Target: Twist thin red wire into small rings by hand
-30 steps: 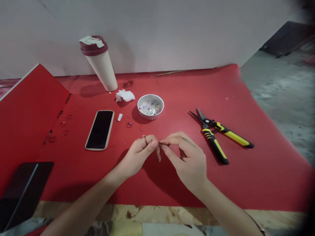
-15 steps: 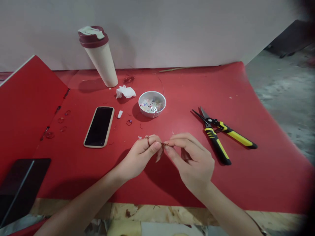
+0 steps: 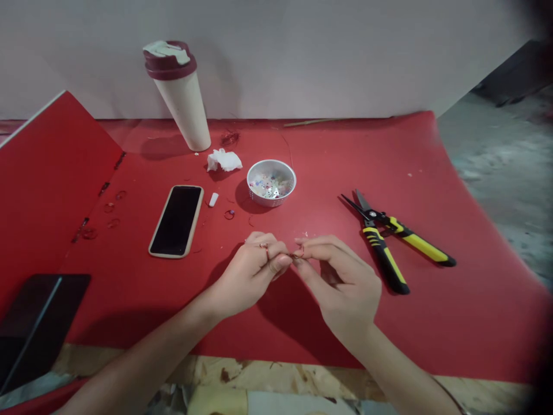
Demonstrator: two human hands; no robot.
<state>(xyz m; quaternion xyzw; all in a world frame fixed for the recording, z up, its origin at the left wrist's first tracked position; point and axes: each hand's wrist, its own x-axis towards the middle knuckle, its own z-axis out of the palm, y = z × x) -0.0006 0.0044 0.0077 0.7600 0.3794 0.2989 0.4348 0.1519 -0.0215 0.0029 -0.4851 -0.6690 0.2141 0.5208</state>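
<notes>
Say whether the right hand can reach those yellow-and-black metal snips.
Likely yes: the open yellow-and-black metal snips lie beside the right hand, nothing between them on the red tabletop, but its fingers pinch a thin reddish strand.

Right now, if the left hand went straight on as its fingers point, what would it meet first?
The right hand, most likely, just past the thin reddish strand the left hand pinches; depth leaves the exact gap unclear.
</notes>
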